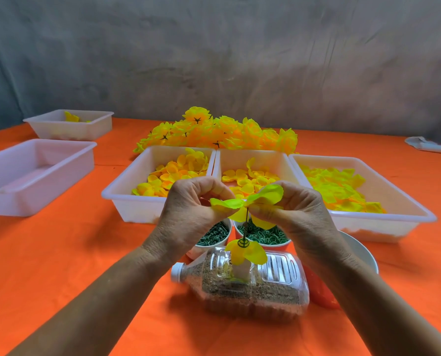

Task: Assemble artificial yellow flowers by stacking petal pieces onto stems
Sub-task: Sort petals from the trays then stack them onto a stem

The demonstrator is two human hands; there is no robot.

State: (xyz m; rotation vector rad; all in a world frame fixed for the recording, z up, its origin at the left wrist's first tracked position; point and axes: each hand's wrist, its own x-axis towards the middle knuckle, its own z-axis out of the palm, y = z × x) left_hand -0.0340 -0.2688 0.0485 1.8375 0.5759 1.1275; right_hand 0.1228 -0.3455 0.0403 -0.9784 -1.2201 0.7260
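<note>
From the head view, a thin dark stem (245, 227) stands upright out of a clear plastic bottle (252, 283) that lies on its side on the orange surface (60, 265), filled with something sandy. Low on the stem, just above the bottle, sits one yellow petal piece (247, 253) with a small green ring at its centre. At the stem's top a second, greenish-yellow petal piece (250, 201) is spread out, its lobes flaring left and right.

The left hand (188, 214) pinches the left lobe of that top piece between thumb and curled fingers (206, 187). The right hand (301, 214) grips the right side the same way, its fingers closed narrow on the fabric beside the stem tip.

Just behind the bottle stand two cups, one of dark green pegs (214, 233) and one of green rings (265, 233). Beyond the cups three white trays sit side by side: orange-yellow petals (173, 173), paler petals (250, 178), and bright yellow petals (340, 186). Past those trays lies a heap of finished yellow flowers (219, 132). Far left of the bottle are two more white trays (34, 173).
</note>
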